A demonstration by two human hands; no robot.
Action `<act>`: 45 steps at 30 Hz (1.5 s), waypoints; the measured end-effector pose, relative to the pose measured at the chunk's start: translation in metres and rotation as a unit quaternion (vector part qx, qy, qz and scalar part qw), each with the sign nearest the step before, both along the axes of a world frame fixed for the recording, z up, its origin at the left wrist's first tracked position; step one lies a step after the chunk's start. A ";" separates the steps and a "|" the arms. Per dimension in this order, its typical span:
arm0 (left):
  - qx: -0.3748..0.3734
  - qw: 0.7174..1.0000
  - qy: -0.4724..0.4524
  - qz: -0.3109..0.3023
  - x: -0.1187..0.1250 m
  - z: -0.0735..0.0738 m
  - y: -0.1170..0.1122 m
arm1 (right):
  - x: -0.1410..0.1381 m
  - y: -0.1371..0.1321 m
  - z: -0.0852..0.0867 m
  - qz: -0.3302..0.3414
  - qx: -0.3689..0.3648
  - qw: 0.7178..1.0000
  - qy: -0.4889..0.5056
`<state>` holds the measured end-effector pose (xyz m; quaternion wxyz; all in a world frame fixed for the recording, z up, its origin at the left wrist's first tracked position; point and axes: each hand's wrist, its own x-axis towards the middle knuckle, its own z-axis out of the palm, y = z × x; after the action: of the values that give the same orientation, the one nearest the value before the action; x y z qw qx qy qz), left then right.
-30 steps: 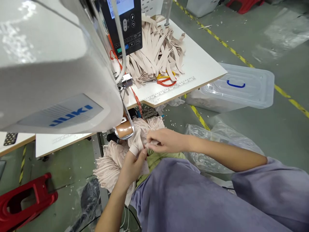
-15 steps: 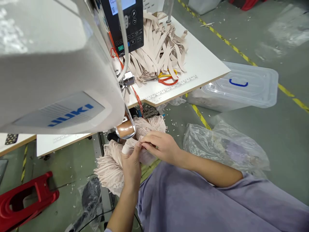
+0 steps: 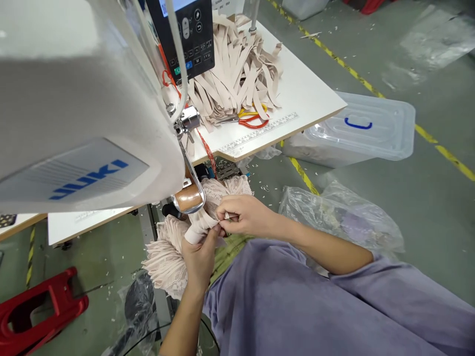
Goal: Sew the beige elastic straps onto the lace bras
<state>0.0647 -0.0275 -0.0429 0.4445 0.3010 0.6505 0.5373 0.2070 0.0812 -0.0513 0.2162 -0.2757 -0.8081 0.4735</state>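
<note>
A pale pink fabric piece (image 3: 197, 228), with a smooth folded band at its edge, is gripped between the thumb and fingers of my left hand (image 3: 200, 254). My right hand (image 3: 247, 215) pinches the edge of the same piece just beside my left thumb. A small pale bit shows between its fingers, too small to name. Lace fabric (image 3: 213, 190) lies behind both hands, under the sewing machine's head (image 3: 111, 123). To the left of my left hand hangs a thick bunch of pleated pink lace (image 3: 166, 257).
On the white table (image 3: 308, 94) lie many beige fabric strips (image 3: 237, 64) and red-and-yellow-handled scissors (image 3: 254, 118). A control panel (image 3: 191, 37) stands by the machine. A lidded plastic box (image 3: 386, 113), clear plastic bags (image 3: 334, 212) and a red stool (image 3: 48, 306) are on the floor.
My fingers have shifted along the fabric edge, and the folded band now shows more openly above my left hand. My right fingers are more curled. The view has moved slightly.
</note>
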 end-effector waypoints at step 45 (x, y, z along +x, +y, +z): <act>-0.025 0.962 0.202 -0.183 -0.010 0.021 0.013 | 0.017 0.011 0.021 0.034 -0.017 0.995 -0.095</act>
<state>0.0551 -0.0140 -0.0219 0.4024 0.5062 0.6734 0.3583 0.2241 0.0918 -0.0305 0.1172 -0.2956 -0.8257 0.4660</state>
